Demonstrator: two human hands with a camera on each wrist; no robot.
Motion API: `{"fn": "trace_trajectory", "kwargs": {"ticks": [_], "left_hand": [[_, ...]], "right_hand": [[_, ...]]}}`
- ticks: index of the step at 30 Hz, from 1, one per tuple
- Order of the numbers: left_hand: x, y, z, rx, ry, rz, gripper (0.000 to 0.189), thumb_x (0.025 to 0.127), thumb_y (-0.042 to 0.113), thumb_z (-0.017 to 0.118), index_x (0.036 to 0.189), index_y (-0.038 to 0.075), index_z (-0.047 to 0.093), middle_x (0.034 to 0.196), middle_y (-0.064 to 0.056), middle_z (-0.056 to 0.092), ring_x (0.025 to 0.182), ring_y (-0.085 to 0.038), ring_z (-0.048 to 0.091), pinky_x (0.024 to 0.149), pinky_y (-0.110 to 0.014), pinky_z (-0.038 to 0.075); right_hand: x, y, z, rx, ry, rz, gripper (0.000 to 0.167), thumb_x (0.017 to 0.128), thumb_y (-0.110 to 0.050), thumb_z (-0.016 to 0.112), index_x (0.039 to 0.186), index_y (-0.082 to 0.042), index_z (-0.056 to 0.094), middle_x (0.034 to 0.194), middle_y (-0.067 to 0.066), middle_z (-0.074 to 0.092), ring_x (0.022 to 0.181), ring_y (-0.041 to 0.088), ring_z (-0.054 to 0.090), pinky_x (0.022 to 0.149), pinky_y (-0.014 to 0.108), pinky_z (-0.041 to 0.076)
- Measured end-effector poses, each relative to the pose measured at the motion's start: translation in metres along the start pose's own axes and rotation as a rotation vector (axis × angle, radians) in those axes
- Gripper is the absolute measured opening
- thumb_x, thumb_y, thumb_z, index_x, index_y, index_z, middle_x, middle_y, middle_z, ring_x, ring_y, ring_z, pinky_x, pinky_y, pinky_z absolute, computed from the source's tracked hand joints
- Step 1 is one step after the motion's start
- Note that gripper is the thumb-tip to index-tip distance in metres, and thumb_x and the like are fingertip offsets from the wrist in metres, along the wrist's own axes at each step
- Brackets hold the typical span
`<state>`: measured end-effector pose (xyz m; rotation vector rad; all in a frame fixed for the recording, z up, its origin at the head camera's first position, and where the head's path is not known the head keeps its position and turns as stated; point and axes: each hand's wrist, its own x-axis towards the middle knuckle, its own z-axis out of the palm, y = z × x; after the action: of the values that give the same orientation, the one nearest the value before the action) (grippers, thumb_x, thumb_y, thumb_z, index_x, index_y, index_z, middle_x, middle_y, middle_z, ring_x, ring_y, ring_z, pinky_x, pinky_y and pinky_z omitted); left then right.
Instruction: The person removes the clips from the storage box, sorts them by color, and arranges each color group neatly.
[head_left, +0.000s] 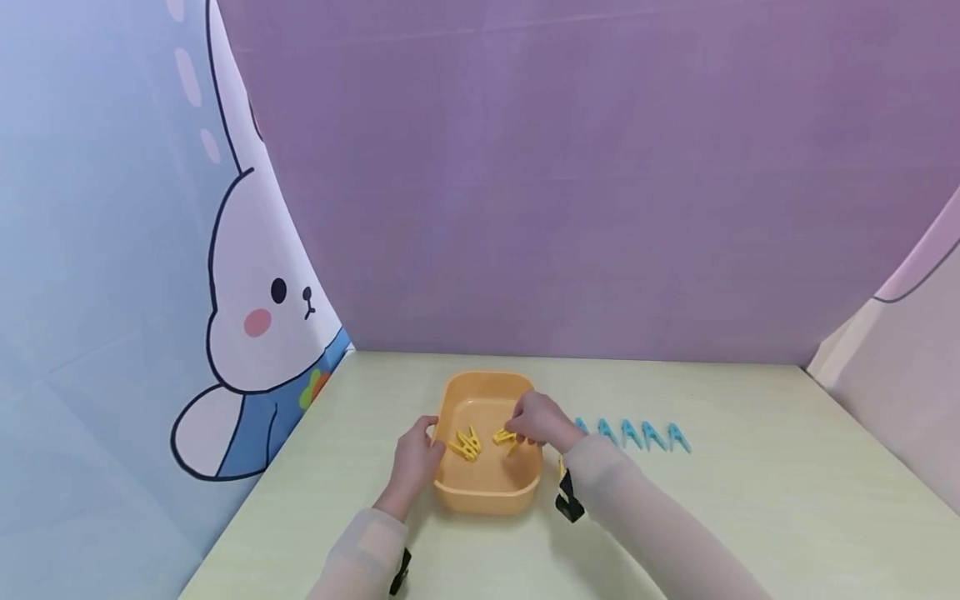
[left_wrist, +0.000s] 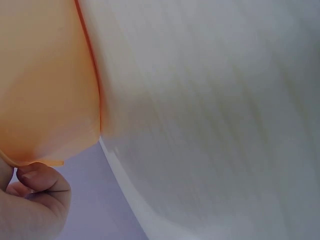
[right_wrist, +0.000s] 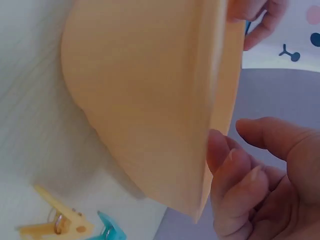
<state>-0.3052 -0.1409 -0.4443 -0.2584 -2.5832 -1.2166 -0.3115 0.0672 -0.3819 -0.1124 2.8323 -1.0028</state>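
My left hand (head_left: 417, 458) grips the left rim of an orange plastic basin (head_left: 487, 502); its thumb and curled fingers show at the rim in the left wrist view. My right hand (head_left: 538, 419) reaches over the basin's right rim. In the right wrist view, its thumb stands apart from the bent fingers and nothing shows between them. Yellow clothespins (head_left: 467, 444) lie in a small cluster on the left of the basin floor. More yellow clothespins (head_left: 502, 436) lie just below the right fingertips, partly covered by them.
A row of several blue clothespins (head_left: 631, 433) lies on the pale table (head_left: 750, 500) right of the basin. One yellow clothespin (right_wrist: 60, 220) lies on the table beside them, mostly hidden by the right wrist in the head view. A purple backdrop (head_left: 570, 208) stands behind.
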Motion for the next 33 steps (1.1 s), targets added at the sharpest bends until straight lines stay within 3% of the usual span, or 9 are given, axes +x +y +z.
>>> {"fn": "trace_trajectory", "kwargs": {"ticks": [7,13,20,24,30,33], "left_hand": [[0.000,-0.001,0.001,0.005,-0.003,0.004,0.039,0.078,-0.003,0.053,0.117,-0.007,0.053,0.055,0.002,0.034,0.044,-0.009,0.031,0.041,-0.023,0.030],[0.000,-0.001,0.001,0.004,0.004,0.006,0.039,0.077,-0.003,0.053,0.117,-0.007,0.053,0.055,0.002,0.034,0.045,-0.010,0.031,0.041,-0.024,0.029],[0.000,0.000,0.000,0.005,0.001,0.001,0.040,0.078,-0.003,0.053,0.117,-0.007,0.053,0.056,0.002,0.035,0.046,-0.010,0.032,0.042,-0.024,0.030],[0.000,0.000,-0.001,0.004,0.004,-0.002,0.040,0.077,-0.003,0.053,0.117,-0.007,0.053,0.056,0.002,0.035,0.046,-0.010,0.032,0.042,-0.024,0.030],[0.000,0.001,-0.002,0.004,0.004,0.003,0.040,0.077,-0.003,0.053,0.117,-0.007,0.053,0.055,0.002,0.035,0.045,-0.010,0.032,0.042,-0.024,0.030],[0.000,0.000,-0.001,0.007,0.003,0.005,0.040,0.077,-0.003,0.053,0.117,-0.007,0.053,0.055,0.002,0.035,0.046,-0.010,0.032,0.042,-0.024,0.030]], "right_hand": [[0.006,0.000,0.010,-0.056,-0.037,-0.016,0.023,0.081,-0.014,0.066,0.068,0.005,0.064,0.063,0.014,0.065,0.037,0.009,0.043,0.037,0.019,0.036],[0.012,-0.002,0.018,-0.110,-0.068,0.001,0.028,0.079,-0.013,0.067,0.057,0.003,0.058,0.053,0.012,0.061,0.036,0.012,0.047,0.038,0.022,0.042],[0.016,-0.007,0.026,-0.124,-0.078,0.052,0.024,0.080,-0.010,0.066,0.062,0.000,0.054,0.045,0.006,0.050,0.036,0.015,0.048,0.033,0.021,0.037],[0.018,-0.008,0.031,-0.233,-0.051,0.034,0.023,0.081,-0.013,0.066,0.064,-0.003,0.054,0.048,0.004,0.049,0.037,0.012,0.044,0.036,0.020,0.035],[0.020,-0.010,0.040,-0.472,0.066,-0.015,0.021,0.082,-0.021,0.067,0.073,-0.004,0.059,0.066,0.005,0.052,0.059,0.016,0.049,0.056,0.028,0.045],[0.021,-0.009,0.046,-0.530,0.115,-0.021,0.020,0.083,-0.022,0.066,0.078,-0.003,0.060,0.068,0.006,0.053,0.065,0.019,0.054,0.061,0.033,0.049]]}}
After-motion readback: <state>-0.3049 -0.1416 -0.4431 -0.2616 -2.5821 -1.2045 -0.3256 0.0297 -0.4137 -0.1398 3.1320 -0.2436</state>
